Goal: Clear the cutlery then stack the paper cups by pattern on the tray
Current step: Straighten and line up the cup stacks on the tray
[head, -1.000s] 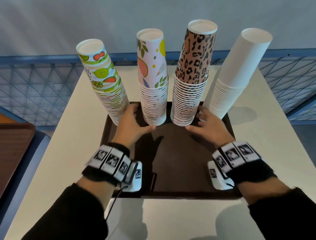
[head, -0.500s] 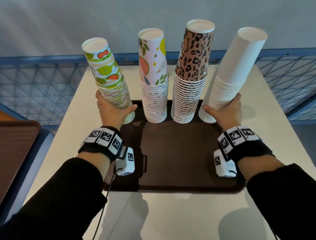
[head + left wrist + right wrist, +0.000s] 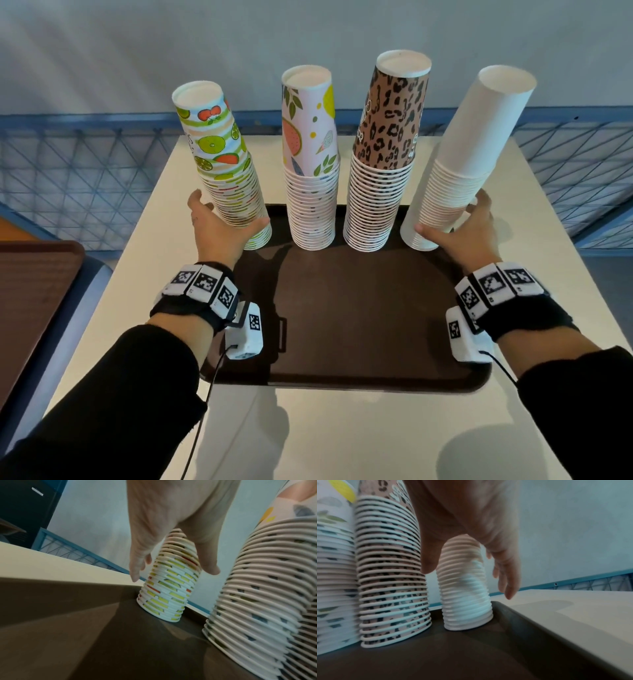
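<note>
At far left corner of brown tray (image 3: 342, 325): left hand (image 3: 219, 233) cupped round lower fruit-print cup stack (image 3: 233, 185), thumb inward, fingers outward, stack tilted left. At far right corner: right hand (image 3: 469, 233) likewise wrapped about lower plain white cup stack (image 3: 459, 178), tilted right, base against tray rim. Between them: watermelon-print stack (image 3: 311, 202) and leopard-print stack (image 3: 376, 198), upright; near half of tray bare.

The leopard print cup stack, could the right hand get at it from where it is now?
Probably yes: the right hand holds the plain white stack right beside the leopard print stack, with nothing between them, but it must release first.
</note>
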Available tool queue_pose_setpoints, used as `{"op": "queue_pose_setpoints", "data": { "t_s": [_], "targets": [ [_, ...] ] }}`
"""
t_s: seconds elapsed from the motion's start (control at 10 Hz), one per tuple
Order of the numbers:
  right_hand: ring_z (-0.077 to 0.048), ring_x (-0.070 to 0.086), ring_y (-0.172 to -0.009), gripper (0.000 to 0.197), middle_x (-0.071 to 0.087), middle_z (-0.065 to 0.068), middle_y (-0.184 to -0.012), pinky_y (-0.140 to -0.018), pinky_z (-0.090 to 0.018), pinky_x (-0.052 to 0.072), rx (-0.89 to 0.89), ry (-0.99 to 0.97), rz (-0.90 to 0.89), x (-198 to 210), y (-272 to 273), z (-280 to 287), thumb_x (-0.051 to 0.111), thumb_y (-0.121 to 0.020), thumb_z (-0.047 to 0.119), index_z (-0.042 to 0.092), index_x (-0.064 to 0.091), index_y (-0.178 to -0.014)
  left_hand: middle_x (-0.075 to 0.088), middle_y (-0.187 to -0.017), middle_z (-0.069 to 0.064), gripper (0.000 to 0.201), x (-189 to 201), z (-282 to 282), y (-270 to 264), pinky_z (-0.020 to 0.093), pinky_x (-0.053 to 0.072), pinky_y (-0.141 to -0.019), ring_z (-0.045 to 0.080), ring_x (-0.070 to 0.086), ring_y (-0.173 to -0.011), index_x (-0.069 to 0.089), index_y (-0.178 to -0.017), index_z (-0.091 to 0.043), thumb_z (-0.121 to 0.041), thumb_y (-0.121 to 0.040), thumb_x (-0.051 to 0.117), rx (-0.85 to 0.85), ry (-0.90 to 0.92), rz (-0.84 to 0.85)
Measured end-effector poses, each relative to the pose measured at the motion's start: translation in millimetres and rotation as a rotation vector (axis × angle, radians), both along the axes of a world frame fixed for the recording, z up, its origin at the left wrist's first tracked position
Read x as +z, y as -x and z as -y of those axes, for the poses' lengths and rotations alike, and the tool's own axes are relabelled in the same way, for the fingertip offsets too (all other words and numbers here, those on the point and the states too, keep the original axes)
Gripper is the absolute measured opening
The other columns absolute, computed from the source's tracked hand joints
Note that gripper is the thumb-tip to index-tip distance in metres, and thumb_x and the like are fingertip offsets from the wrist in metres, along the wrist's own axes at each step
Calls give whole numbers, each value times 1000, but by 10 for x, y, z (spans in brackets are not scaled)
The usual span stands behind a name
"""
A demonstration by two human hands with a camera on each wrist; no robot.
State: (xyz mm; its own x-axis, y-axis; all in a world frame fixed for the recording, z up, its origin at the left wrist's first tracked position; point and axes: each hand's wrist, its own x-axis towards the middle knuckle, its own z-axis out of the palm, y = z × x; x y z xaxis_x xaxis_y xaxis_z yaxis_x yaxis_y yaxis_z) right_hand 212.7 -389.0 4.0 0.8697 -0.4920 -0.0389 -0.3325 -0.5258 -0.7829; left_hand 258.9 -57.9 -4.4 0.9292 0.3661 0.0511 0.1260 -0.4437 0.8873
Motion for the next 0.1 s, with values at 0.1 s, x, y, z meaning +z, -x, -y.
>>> {"op": "queue_pose_setpoints", "data": {
  "t_s": [0.1],
  "targets": [
    [-31, 46, -126, 103, 33, -14, -146, -104, -50, 40, -10, -41, -2, 102, 370, 82, 81, -64, 33, 23, 15, -143, 34, -146, 14, 104, 184, -88, 363, 38, 33, -109, 24, 35, -135, 16, -144, -13, -35, -65, 81, 6, -15, -22]
  ]
}}
